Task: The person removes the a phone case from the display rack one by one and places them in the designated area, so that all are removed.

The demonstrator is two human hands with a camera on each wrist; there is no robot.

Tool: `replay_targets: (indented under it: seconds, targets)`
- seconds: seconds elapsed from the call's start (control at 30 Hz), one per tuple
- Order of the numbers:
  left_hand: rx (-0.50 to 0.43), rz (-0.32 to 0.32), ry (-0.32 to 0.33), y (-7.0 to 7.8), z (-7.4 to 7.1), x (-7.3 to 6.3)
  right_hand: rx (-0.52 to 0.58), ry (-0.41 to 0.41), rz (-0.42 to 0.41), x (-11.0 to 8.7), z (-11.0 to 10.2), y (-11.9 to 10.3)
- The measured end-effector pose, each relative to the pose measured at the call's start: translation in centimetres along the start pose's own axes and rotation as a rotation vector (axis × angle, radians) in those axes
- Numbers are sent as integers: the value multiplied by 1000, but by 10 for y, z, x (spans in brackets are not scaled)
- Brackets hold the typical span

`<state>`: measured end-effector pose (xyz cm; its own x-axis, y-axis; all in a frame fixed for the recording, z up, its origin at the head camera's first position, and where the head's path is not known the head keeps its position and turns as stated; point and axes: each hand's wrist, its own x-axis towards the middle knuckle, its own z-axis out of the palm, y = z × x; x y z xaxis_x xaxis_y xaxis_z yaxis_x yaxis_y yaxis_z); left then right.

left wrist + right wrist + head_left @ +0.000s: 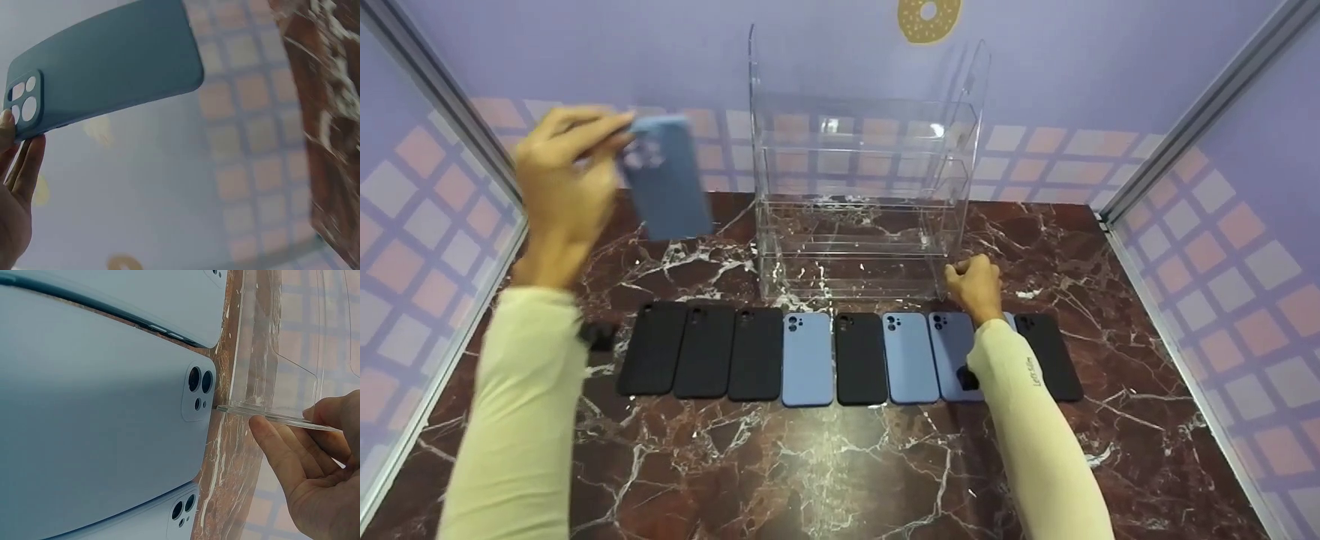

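Raised at the left of the head view, my left hand (566,176) pinches a blue phone case (671,180) by its camera end. The left wrist view shows the case's camera cutouts up close, with fingertips at that corner. My right hand (976,283) is at the lower right front of a clear acrylic tiered rack (851,289). In the right wrist view, its thumb and fingers pinch the rack's clear side panel (281,417). Just below the right hand lies a bluish-purple phone case (949,345), partly covered by the sleeve.
A row of phone cases lies before the rack, including black cases (652,349) and light blue ones (808,360). One case is mostly hidden under the right forearm. The brown marbled tabletop (697,465) meets patterned walls (1207,247) on the sides and back.
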<state>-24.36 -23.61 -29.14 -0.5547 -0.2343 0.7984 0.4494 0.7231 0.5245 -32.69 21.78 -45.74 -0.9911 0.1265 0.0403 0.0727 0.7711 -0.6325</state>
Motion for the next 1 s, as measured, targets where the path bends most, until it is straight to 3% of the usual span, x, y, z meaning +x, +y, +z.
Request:
replay_targets:
  seconds: [0.07,0.23,0.4,0.53,0.77,1.0]
  targets:
    - [42,-78,-63,-14,-16,-10,-1,5,2,0,-1,1]
    - [159,-283,-291,-48,-50,-31,-8,5,13,0,-3,5]
    - [235,-391,-504,-87,-69,-51,-8,5,17,0,-3,7]
    - [267,-460,-629,-111,-79,-65,-6,5,12,-1,-3,6]
    - [298,-477,-767,-140,-81,-81,-17,5,7,0,-1,3]
    - [325,-437,-798,-156,-78,-93,-15,-3,6,0,1,1]
